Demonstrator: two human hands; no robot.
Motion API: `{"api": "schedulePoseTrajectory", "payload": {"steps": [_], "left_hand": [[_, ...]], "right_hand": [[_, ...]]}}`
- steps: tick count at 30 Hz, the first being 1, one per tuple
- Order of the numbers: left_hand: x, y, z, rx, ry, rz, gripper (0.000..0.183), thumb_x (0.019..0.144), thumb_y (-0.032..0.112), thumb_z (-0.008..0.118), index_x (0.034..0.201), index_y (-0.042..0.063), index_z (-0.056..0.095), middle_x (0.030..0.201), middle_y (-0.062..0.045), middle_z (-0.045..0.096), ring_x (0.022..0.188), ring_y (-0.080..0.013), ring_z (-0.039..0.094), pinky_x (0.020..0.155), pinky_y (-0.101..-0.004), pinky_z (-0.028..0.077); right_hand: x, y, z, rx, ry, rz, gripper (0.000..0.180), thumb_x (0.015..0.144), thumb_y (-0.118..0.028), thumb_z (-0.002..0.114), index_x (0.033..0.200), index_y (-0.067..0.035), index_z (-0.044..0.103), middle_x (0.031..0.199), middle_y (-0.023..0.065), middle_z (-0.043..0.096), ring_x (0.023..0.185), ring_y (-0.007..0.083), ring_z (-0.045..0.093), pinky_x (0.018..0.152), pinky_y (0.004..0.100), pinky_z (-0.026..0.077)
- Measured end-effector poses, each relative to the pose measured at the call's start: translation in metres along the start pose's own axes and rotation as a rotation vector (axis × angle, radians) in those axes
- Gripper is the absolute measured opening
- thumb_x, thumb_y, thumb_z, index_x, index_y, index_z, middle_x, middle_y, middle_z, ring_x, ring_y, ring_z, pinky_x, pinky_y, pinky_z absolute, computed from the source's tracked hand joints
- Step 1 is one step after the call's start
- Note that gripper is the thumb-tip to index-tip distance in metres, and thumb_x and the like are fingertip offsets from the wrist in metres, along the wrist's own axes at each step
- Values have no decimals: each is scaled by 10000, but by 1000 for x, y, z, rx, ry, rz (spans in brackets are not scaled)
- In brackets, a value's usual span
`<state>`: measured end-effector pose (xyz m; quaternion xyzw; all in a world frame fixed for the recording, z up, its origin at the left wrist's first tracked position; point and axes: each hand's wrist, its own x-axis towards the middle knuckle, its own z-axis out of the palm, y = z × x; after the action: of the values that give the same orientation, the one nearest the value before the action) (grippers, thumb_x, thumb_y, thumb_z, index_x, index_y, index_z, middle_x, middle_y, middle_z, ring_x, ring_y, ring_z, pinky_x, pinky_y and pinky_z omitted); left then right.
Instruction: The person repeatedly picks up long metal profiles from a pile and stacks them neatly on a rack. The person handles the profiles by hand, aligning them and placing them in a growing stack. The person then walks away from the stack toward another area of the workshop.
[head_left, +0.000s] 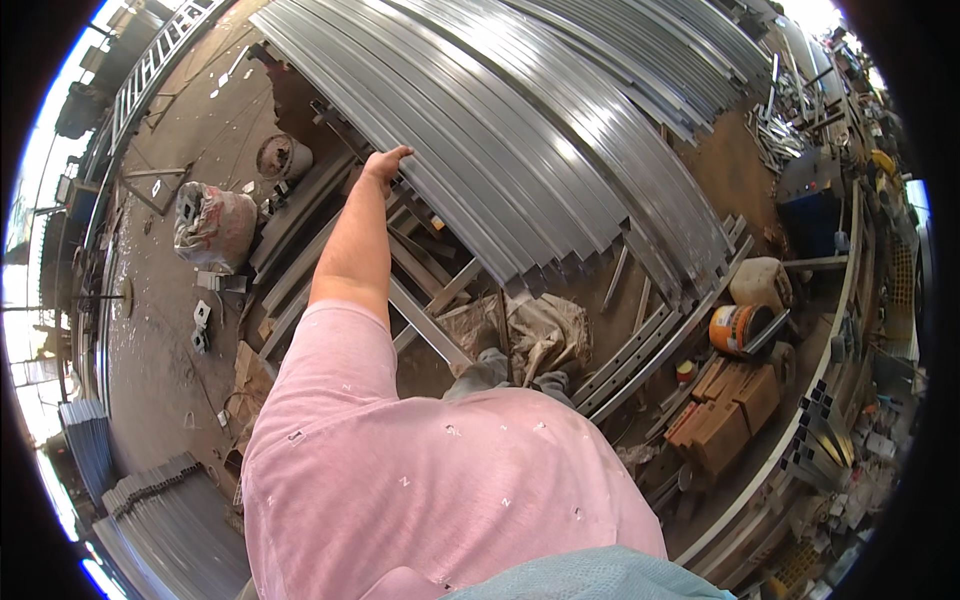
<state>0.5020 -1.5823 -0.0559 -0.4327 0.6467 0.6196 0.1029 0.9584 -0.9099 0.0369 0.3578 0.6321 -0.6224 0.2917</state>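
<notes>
My left hand (384, 166) reaches forward to the near-left edge of a wide layer of shiny metal profiles (465, 135). Its thumb lies over the top of the outermost profile, and the other fingers curl down at the side, partly hidden. My right hand is out of view. The profiles lie side by side, with their uneven ends towards me. Beneath them, metal beams (431, 322) form a support. A crumpled woven sack (551, 330) lies on the floor by my feet.
A filled white sack (216, 225) and a bucket (285, 157) stand on the left. To the right are cardboard boxes (724, 424), an orange bucket (739, 328) and a plastic jerrycan (761, 281). More profiles (637, 45) lie beyond; another stack (176, 517) is at lower left.
</notes>
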Motion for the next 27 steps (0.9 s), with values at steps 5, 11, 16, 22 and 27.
{"api": "schedulePoseTrajectory", "payload": {"steps": [5,11,16,22,27], "left_hand": [[40,-42,21,-308,9,20,1001,889,490,808,1596,-76,381,1721,-280,286,1575,-442,314,1246,-596,282],[-17,-89,52,-382,-10,27,1082,916,699,695,1648,-16,340,1713,-223,342,1530,-402,401,1245,-606,280],[-59,-95,71,-582,-275,87,1054,945,767,570,1702,95,276,1755,-120,296,1593,-344,298,1286,-548,235],[-63,-81,40,-484,-103,205,826,1034,650,534,1636,101,401,1661,-103,436,1487,-326,428,1233,-522,318],[-131,-108,65,-215,126,457,582,988,476,759,1309,-6,698,1231,-132,720,1049,-260,665,869,-436,569]], "right_hand": [[2,21,-20,-120,39,38,581,1050,-405,675,1453,8,601,1410,188,668,1322,282,621,1132,432,478],[19,141,-96,-383,79,65,566,1045,-408,685,1424,8,631,1378,181,692,1294,275,641,1113,424,492],[10,174,-108,-395,190,24,497,1021,-405,726,1310,-1,708,1242,131,746,1168,240,687,1028,395,532],[19,99,-117,61,222,155,423,991,-417,768,1183,-40,748,1043,20,725,904,145,651,820,319,528],[63,67,-179,35,314,97,382,1000,-392,763,1222,-87,704,1065,17,727,887,122,661,734,311,524]]}}
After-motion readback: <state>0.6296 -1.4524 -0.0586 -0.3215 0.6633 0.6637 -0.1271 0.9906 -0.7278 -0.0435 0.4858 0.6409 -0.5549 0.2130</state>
